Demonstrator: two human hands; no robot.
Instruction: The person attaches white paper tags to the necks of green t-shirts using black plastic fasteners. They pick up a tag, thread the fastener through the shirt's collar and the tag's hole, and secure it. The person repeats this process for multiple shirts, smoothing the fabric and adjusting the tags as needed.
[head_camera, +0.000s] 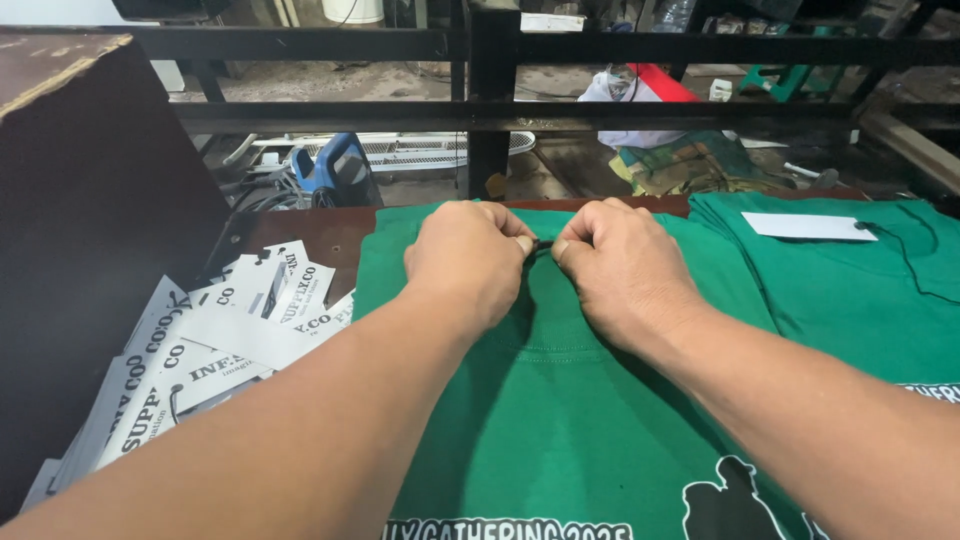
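A folded green T-shirt (560, 410) with a black and white print lies in front of me on a brown table (320, 225). Both my hands rest at its collar, at the far edge. My left hand (465, 260) and my right hand (620, 265) are closed and pinch a thin black cord (541, 243) that runs between their fingertips. The cord is tiny and mostly hidden by my fingers.
A heap of white printed paper tags (200, 350) lies to the left. A second green shirt (850, 290) with a white tag (808, 227) on a black string lies to the right. A dark box (80, 200) stands at the left; black metal rails (480, 110) cross behind the table.
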